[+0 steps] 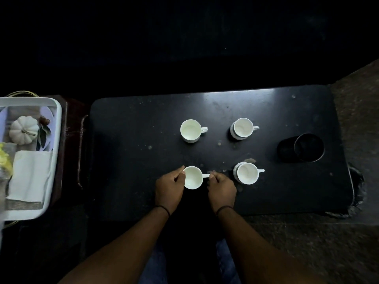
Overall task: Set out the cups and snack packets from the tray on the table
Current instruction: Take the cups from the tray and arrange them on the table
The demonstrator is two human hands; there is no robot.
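Several white cups stand on the black table (143, 140). The near-left cup (193, 178) sits between my hands. My left hand (169, 187) curls round its left side. My right hand (221, 188) pinches its handle. Another cup (247, 173) stands to the right, with two more behind it, one at the far left (190, 130) and one at the far right (243, 128). All handles point right. The white tray (56, 140) at the left edge holds a folded white napkin (30, 175) and a yellow packet (5, 160), partly cut off.
A dark round container (308, 147) lies on the table's right end. A white pumpkin ornament (23, 130) sits in the tray. A dark wooden stand with a handle (80, 152) carries the tray beside the table. Brown floor lies to the right.
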